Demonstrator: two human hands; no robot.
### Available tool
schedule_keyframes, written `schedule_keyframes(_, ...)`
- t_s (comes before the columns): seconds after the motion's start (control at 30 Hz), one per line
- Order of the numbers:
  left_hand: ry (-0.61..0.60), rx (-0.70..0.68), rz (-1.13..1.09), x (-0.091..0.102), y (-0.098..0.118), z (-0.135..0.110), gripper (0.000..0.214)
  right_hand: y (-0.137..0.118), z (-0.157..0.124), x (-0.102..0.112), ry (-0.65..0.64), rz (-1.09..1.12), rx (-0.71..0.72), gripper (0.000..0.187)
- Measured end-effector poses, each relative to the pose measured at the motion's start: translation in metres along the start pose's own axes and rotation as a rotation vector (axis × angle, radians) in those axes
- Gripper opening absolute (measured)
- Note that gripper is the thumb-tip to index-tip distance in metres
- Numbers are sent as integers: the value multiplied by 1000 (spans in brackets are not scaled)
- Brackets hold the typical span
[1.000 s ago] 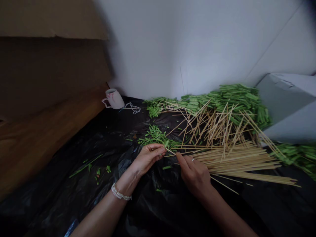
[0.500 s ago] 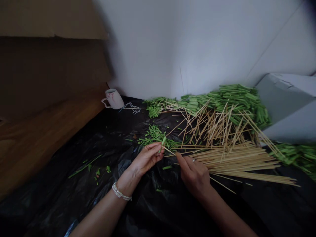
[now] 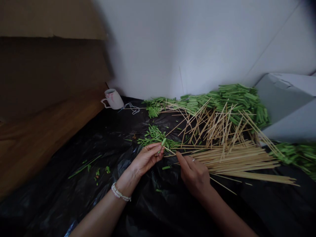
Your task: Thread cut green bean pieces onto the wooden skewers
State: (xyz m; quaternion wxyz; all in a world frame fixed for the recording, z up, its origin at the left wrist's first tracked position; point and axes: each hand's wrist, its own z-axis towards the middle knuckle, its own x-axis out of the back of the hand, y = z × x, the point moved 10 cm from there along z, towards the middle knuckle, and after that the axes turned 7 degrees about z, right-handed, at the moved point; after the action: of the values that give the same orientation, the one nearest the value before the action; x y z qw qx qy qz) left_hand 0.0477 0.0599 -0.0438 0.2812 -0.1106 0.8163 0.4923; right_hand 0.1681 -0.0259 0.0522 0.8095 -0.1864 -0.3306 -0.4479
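Note:
My left hand [image 3: 149,156], with a beaded bracelet at its wrist, pinches a short green stem piece [image 3: 163,142] between thumb and fingers. My right hand [image 3: 194,171], wearing a ring, is closed on a thin wooden skewer [image 3: 170,150]. That skewer reaches across to the stem piece at my left fingertips; whether its tip is inside the stem is too small to tell. Just beyond my left hand lies a loose heap of cut green pieces [image 3: 154,133]. Beside my right hand is a bundle of bare wooden skewers [image 3: 237,159].
Behind, skewers [image 3: 214,126] lie crisscrossed against a long pile of green stem pieces [image 3: 240,95]. More green pieces [image 3: 300,156] lie at right, near a white box [image 3: 283,105]. A white mug [image 3: 115,99] and thin cord [image 3: 133,108] rest on the black plastic sheet [image 3: 103,194].

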Motion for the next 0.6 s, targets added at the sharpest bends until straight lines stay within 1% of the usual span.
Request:
schedule_keyframes(0.23,22,10,23,2,-4,1,27,0,-1,0,11,-3,-4,31)
schedule_keyframes(0.37,33,0,60,1,-5,1,26,0,-1,-2,2,32,-10,30)
schedule_keyframes(0.53,3,8,92,-2,-9,0,22,0,-2,-5,-11,50,-21,30)
schedule_keyframes(0.6,10,1,107,-3,-10,0,23,0,-2,-5,-16,50,-23,30)
